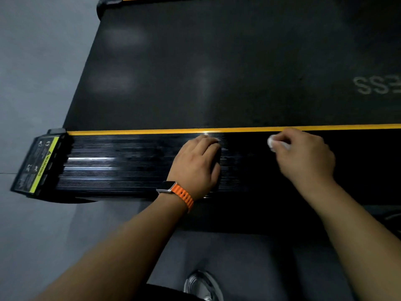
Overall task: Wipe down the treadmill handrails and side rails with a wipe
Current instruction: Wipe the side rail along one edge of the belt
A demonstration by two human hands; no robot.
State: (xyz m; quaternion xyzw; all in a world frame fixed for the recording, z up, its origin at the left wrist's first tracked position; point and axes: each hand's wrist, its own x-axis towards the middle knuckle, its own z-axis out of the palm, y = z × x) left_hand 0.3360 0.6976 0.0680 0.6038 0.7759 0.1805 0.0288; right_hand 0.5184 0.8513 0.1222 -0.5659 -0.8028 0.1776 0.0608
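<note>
The treadmill's near side rail (121,166) is black, ribbed and glossy, with a yellow stripe (152,131) along its far edge. My left hand (197,164), with an orange-strapped watch on its wrist, rests on the rail with its fingers curled downward; whether it holds anything is hidden. To the right, my right hand (303,155) grips a small white wipe (272,144) and holds it against the rail just below the yellow stripe.
The black running belt (217,61) with white lettering (377,85) lies beyond the rail. A rail end cap with a yellow warning label (39,166) sits at the left. Grey floor (32,83) surrounds the treadmill. A shoe (201,285) shows at the bottom.
</note>
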